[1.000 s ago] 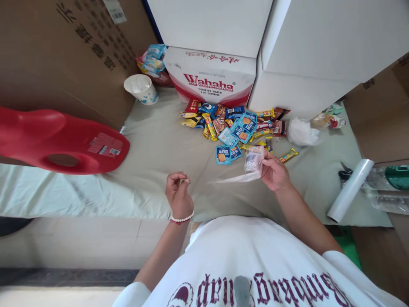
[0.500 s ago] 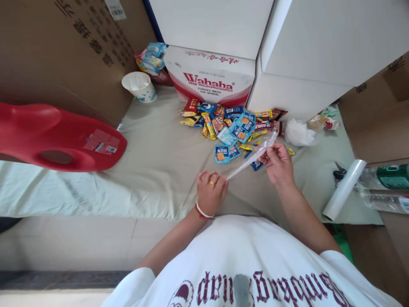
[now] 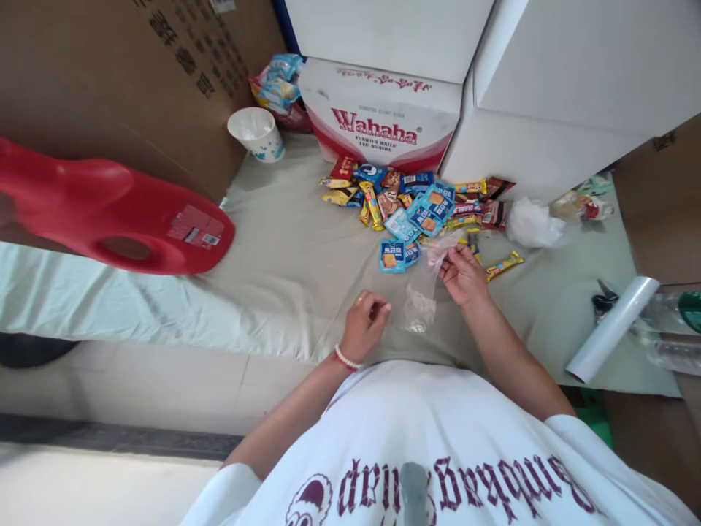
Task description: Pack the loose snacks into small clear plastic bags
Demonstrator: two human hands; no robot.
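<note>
My right hand (image 3: 463,274) pinches the top of a clear plastic bag (image 3: 420,301) that hangs crumpled between my two hands, just in front of a pile of snack packets (image 3: 416,208). My left hand (image 3: 366,321), with a bead bracelet at the wrist, is curled beside the bag's lower end; whether it grips the bag I cannot make out. A blue snack packet (image 3: 392,256) lies on the pale cloth (image 3: 296,256) just beyond both hands.
A red plastic stool (image 3: 109,212) lies at the left. A paper cup (image 3: 256,134), a Wahaha carton (image 3: 383,120) and white boxes (image 3: 558,80) stand at the back. A roll of plastic bags (image 3: 610,329), scissors (image 3: 604,298) and bottles lie at the right.
The bag, stretched taut between both hands half a second ago, now hangs loose and crumpled from my right hand. My left hand has closed in from the left.
</note>
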